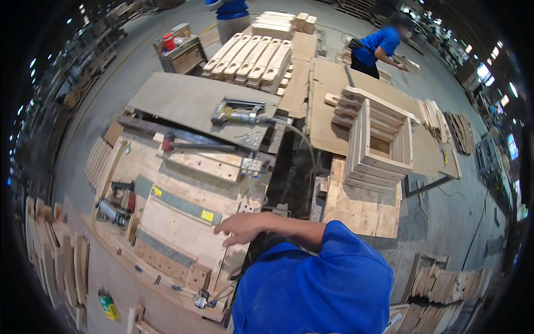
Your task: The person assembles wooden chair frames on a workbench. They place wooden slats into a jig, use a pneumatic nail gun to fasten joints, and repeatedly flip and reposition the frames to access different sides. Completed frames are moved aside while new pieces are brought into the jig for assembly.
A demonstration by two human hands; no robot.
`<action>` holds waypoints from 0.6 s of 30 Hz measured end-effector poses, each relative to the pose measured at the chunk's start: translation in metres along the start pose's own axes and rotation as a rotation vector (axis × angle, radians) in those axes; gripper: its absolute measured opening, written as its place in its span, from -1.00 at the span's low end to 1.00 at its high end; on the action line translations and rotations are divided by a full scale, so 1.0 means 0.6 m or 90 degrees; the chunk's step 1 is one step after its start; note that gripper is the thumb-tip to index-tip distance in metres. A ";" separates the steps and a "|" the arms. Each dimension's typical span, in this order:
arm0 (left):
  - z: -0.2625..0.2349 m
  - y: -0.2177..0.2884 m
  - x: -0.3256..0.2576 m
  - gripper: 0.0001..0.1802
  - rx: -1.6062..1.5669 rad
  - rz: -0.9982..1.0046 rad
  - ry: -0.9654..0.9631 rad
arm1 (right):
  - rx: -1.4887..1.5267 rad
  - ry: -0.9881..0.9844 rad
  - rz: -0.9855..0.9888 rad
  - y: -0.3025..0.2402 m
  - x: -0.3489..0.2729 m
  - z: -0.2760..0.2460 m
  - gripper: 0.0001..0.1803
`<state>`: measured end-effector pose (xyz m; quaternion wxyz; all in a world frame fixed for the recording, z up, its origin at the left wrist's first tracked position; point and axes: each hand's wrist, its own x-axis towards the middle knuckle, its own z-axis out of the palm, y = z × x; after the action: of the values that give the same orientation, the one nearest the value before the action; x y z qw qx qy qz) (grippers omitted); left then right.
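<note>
My right hand [240, 227] reaches leftward over the workbench, its fingers apart and nothing visible in them. The fingertips are at the end of a grey-green strip [186, 205] with yellow labels, beside a pale wooden board [177, 224] set in a wooden jig. Whether they touch it I cannot tell. Along the jig's near side runs a drilled wooden block [161, 260], and a metal toggle clamp [202, 299] sits at its corner. Farther off, a pneumatic nail gun [239, 112] with a hose lies on a grey board. My left hand is out of view.
A slatted wooden frame [381, 142] stands on the cardboard-covered table at right. Stacked curved wooden slats [250, 60] lie beyond the bench. A red-headed hammer [168, 142] rests on it. One co-worker [374, 49] bends at far right; another [229, 12] stands at the back.
</note>
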<state>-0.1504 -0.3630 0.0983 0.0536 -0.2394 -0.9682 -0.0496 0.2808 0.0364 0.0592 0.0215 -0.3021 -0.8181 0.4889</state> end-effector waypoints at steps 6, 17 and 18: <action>0.001 0.088 -0.040 -0.28 0.070 -0.039 -0.014 | -0.088 0.349 0.208 0.174 -0.265 -0.222 -0.40; 0.029 0.459 -0.057 -0.35 -0.093 0.225 -0.109 | -0.498 0.520 0.927 0.482 -0.767 -0.579 -0.66; 0.035 0.492 -0.062 -0.37 -0.227 0.200 -0.141 | -0.478 0.498 0.941 0.503 -0.779 -0.581 -0.65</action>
<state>0.0189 -0.1176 0.0936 -0.0889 -0.3963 -0.8951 -0.1838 0.9207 0.1723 0.1172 -0.1212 -0.8799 -0.4559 -0.0566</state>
